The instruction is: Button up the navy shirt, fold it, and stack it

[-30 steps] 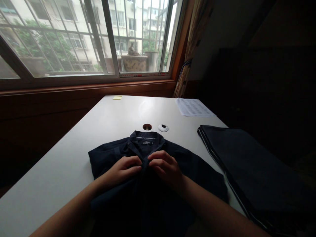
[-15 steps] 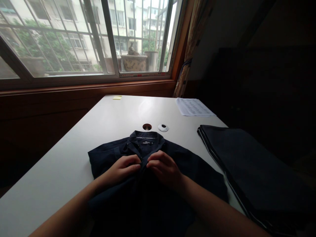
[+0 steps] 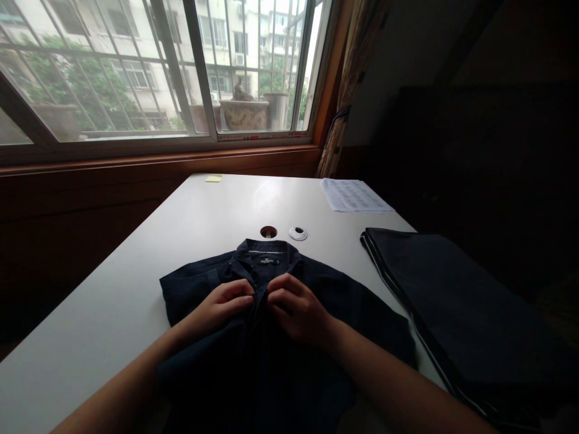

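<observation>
A dark navy collared shirt [image 3: 362, 307] lies front up on the white table [image 3: 113, 295], its collar pointing away from me and a label showing inside the neck. On the left edge of its front opening, just below the collar, my left hand [image 3: 230, 299] pinches the cloth. My right hand [image 3: 294, 304] is closed on the opposite edge, fingers bent, close beside the left. Whether a button sits between the fingertips is too dark and small to make out. The lower part of the shirt fades into shadow.
Folded dark cloth [image 3: 443, 289] with pale edging lies along the table's right side. Printed papers [image 3: 355, 196] rest at the far right corner, a yellow sticky note [image 3: 213, 178] at the far left. A cable hole [image 3: 268, 232] and its white cover [image 3: 297, 233] are beyond the collar.
My left hand has shifted slightly left, widening the small gap between the hands at the shirt front. Both hands keep their grip on the cloth.
</observation>
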A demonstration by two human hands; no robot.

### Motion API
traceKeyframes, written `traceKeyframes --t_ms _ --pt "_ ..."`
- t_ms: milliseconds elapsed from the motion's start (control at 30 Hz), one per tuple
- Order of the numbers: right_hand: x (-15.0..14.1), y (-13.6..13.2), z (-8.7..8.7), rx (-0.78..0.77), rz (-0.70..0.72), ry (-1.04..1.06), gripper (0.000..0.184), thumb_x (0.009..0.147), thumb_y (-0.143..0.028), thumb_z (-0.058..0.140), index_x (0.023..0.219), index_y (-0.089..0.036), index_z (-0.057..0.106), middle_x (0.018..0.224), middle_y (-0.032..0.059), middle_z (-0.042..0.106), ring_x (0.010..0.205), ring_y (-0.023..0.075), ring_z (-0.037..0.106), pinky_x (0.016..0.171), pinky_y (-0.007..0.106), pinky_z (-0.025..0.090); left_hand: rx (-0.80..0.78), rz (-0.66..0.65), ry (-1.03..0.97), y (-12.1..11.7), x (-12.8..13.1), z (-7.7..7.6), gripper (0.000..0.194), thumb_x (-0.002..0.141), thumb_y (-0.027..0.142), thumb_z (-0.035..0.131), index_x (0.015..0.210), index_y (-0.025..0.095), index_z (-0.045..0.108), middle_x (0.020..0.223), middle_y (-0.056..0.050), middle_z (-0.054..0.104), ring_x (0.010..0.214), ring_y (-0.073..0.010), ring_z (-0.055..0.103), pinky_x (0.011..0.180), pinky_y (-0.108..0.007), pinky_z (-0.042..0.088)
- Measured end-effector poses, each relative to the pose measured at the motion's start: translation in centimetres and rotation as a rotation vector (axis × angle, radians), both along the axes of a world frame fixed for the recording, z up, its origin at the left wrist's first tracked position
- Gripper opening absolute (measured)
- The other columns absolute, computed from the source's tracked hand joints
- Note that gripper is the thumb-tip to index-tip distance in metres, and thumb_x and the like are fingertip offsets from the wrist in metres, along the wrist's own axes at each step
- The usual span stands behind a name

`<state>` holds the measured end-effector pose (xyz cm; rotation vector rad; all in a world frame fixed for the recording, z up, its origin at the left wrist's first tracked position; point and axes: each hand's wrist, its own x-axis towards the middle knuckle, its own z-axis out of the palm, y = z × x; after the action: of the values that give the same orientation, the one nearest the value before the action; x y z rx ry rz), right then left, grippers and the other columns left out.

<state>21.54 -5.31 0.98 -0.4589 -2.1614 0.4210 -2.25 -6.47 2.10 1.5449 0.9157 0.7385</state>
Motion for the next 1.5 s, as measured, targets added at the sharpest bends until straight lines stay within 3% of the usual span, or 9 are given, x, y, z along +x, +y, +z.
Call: traceKeyframes --t_ms 100,233,433,833,1133,1500 --pt "0.00 -0.07 -0.14 -0.074 0.031 0.030 0.019 0.092 -0.018 0.060 0.111 -0.022 0.057 0.102 0.0083 0.065 0.091 0.0197 0.065 0.080 0.034 0.057 0.032 -0.002 0.035 -0.06 0.08 -0.02 0.036 0.088 0.050 0.062 0.083 0.015 0.057 0.075 0.001 0.049 0.069 -0.0129 0.044 0.062 -0.024 0.037" --pt "-0.10 0.19 -0.67 -0.040 -0.066 0.057 0.028 0.094 -0.021 0.063 0.120 -0.023 0.056 0.090 0.0036 0.069 0.077 0.0170 0.065 0.073 0.032 0.055 0.110 -0.028 0.114 -0.05 0.15 -0.22 0.034 0.091 0.047 0.059 0.082 0.015 0.058 0.074 0.001 0.051 0.067 -0.0126 0.045 0.060 -0.023 0.036" --pt "-0.40 0.53 -0.56 0.099 -0.090 -0.007 0.016 0.095 -0.018 0.058 0.108 -0.022 0.067 0.082 0.0030 0.070 0.071 0.0152 0.064 0.067 0.029 0.051 0.207 -0.058 0.217 -0.05 0.37 -0.39 0.030 0.093 0.042 0.058 0.084 0.014 0.060 0.072 0.001 0.055 0.066 -0.0123 0.049 0.060 -0.023 0.038" --pt "-0.40 0.47 -0.36 0.186 -0.122 -0.025 0.007 0.092 -0.015 0.060 0.092 -0.020 0.065 0.074 0.0016 0.068 0.065 0.0148 0.062 0.065 0.030 0.046 0.328 -0.060 0.282 -0.28 0.58 -0.61 0.022 0.091 0.034 0.057 0.081 0.014 0.059 0.067 0.003 0.051 0.061 -0.0095 0.045 0.056 -0.020 0.035" --pt "-0.33 0.10 -0.15 0.196 -0.106 0.036 0.013 0.088 -0.012 0.064 0.095 -0.022 0.064 0.074 0.0012 0.069 0.065 0.0150 0.064 0.065 0.030 0.049 0.503 0.014 0.322 -0.49 0.70 -0.55 0.018 0.090 0.028 0.057 0.079 0.014 0.059 0.065 0.003 0.053 0.058 -0.0087 0.048 0.056 -0.019 0.036" --pt "-0.12 0.09 0.10 0.149 -0.056 0.061 0.015 0.089 -0.011 0.065 0.099 -0.022 0.066 0.081 0.0026 0.072 0.072 0.0153 0.067 0.070 0.031 0.053 0.568 0.047 0.303 -0.73 0.76 -0.01 0.016 0.090 0.022 0.055 0.077 0.014 0.060 0.064 0.003 0.054 0.058 -0.0090 0.049 0.056 -0.019 0.038"
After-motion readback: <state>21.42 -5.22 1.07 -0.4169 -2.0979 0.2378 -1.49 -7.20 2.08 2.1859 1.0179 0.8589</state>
